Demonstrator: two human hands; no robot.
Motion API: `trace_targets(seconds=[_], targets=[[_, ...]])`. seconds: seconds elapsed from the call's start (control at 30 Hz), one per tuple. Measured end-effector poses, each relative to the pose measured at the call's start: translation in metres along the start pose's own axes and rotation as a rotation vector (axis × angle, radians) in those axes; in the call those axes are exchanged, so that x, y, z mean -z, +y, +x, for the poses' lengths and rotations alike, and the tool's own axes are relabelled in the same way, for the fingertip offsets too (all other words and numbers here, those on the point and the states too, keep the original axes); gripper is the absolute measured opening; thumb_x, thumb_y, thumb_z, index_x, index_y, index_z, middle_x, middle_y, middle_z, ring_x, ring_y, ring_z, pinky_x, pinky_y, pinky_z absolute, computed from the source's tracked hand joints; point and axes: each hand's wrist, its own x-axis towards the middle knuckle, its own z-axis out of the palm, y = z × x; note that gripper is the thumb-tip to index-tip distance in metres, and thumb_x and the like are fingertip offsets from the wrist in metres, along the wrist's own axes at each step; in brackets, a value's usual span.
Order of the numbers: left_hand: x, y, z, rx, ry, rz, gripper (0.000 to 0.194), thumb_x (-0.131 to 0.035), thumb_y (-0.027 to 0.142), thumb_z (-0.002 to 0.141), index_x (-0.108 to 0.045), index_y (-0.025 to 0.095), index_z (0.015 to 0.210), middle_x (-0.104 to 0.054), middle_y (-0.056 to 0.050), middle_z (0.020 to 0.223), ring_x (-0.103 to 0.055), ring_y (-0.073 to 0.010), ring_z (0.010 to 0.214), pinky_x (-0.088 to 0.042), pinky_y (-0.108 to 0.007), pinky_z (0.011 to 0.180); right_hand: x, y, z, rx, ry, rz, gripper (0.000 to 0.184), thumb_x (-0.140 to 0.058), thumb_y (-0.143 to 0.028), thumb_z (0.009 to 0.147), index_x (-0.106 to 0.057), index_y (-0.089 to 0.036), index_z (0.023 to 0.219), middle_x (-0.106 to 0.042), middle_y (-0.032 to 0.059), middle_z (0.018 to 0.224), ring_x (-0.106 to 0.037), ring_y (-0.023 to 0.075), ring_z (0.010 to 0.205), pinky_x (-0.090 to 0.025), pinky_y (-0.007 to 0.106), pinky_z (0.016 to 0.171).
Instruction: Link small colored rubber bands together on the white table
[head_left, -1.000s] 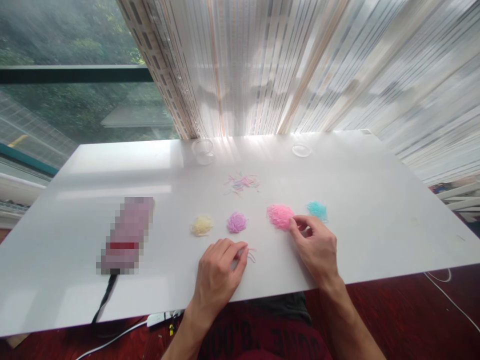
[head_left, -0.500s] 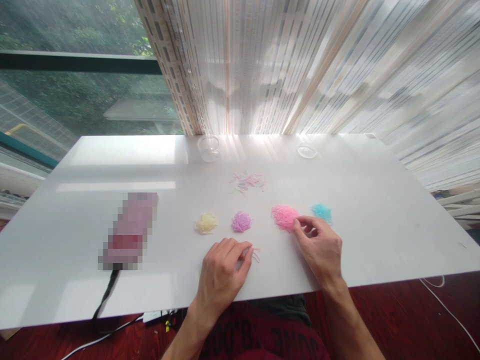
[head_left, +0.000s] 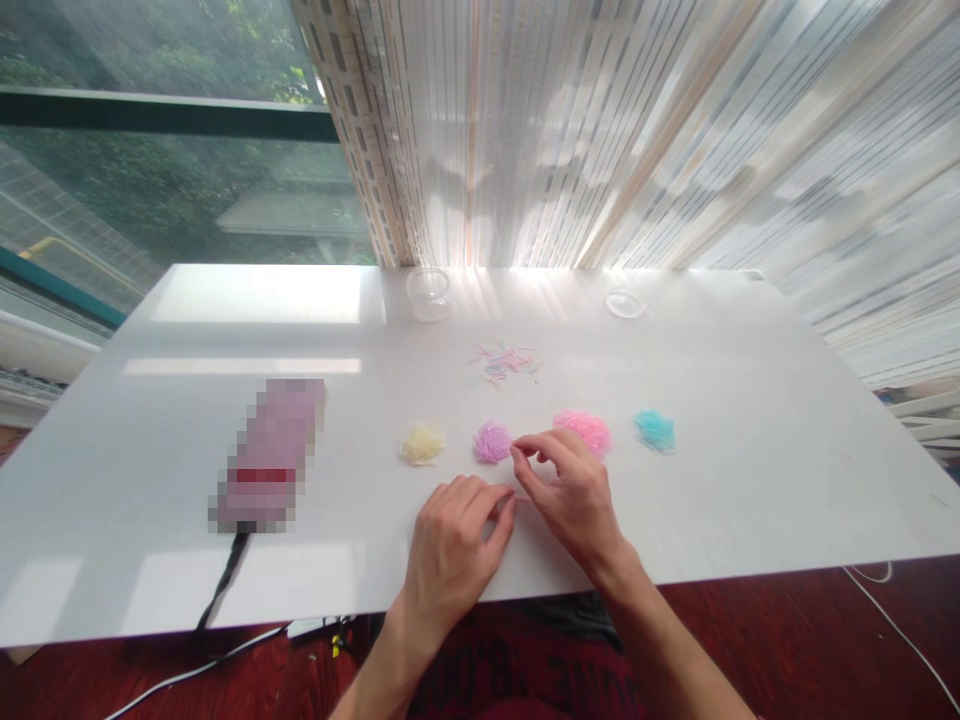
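Observation:
My left hand rests near the table's front edge, thumb and forefinger pinched on thin pink strands that stick out to the right. Just beside it, my right hand is closed in a pinch at the right edge of a purple pile of strands. Whether anything is between its fingertips is too small to see. Behind that hand lies a pink pile, partly covered. A yellow pile sits left of the purple one, and a turquoise pile at the right.
Mixed-colour strands lie scattered farther back on the white table. A clear round tub and a clear lid stand near the curtain. At left is a blurred-out pinkish phone-shaped object with a black cable.
My right hand has moved left from the pink pile to beside the purple pile, close to my left hand. The left hand keeps its pinch. The view has shifted slightly.

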Motion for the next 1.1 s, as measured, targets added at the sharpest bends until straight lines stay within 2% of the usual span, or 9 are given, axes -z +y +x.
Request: trace_targets(seconds=[0.33,0.47,0.63,0.77,0.9,1.1], targets=[[0.001,0.000,0.000,-0.003,-0.001,-0.002,0.015,-0.056,0.020,0.102,-0.070,0.020,0.096,-0.068,-0.002,0.075,-0.062,-0.0197,0.071,-0.046,-0.034,0.068,-0.010,0.003,0.003,0.011,-0.057,-0.082,0.011,-0.061,-0.019,0.097,-0.072,-0.022,0.095,-0.072,0.0047,0.084,-0.067,0.0203,0.077,-0.056,0.034,0.071],[0.001,0.000,0.000,-0.002,0.000,-0.007,0.016,-0.057,0.020,0.102,-0.071,0.020,0.095,-0.068,-0.002,0.075,-0.062,-0.0195,0.071,-0.045,-0.034,0.068,-0.006,0.002,0.002,-0.010,-0.054,-0.069,0.012,-0.061,-0.021,0.098,-0.073,-0.022,0.100,-0.073,0.0048,0.086,-0.068,0.0199,0.079,-0.057,0.034,0.072],[0.000,0.001,0.000,0.017,0.011,-0.019,0.015,-0.057,0.020,0.103,-0.070,0.020,0.097,-0.067,-0.001,0.075,-0.061,-0.0186,0.071,-0.044,-0.033,0.069,0.012,0.004,-0.016,-0.033,-0.002,-0.054,0.013,-0.060,-0.018,0.099,-0.071,-0.022,0.104,-0.070,0.0027,0.083,-0.067,0.0179,0.076,-0.058,0.032,0.072],[-0.002,0.000,-0.001,0.024,0.024,0.001,0.014,-0.057,0.018,0.102,-0.070,0.020,0.098,-0.068,-0.001,0.078,-0.062,-0.0187,0.073,-0.045,-0.034,0.070,0.024,0.007,-0.039,-0.061,-0.012,-0.062,0.012,-0.062,-0.017,0.099,-0.071,-0.022,0.105,-0.068,0.0019,0.081,-0.066,0.0167,0.073,-0.058,0.031,0.070],[-0.002,0.000,-0.001,0.008,0.032,0.052,0.014,-0.056,0.017,0.102,-0.070,0.020,0.098,-0.069,-0.002,0.080,-0.063,-0.0185,0.073,-0.046,-0.034,0.070,0.027,0.008,-0.053,-0.065,-0.054,-0.056,0.011,-0.063,-0.018,0.098,-0.071,-0.023,0.104,-0.071,0.0040,0.087,-0.068,0.0187,0.078,-0.059,0.032,0.072],[0.000,0.000,-0.003,0.028,0.028,0.007,0.014,-0.057,0.020,0.103,-0.071,0.020,0.102,-0.070,-0.003,0.082,-0.064,-0.0180,0.075,-0.048,-0.032,0.071,0.025,0.008,-0.052,-0.044,-0.100,-0.021,0.013,-0.063,-0.020,0.099,-0.071,-0.024,0.108,-0.071,0.0054,0.090,-0.068,0.0217,0.084,-0.060,0.036,0.074]])
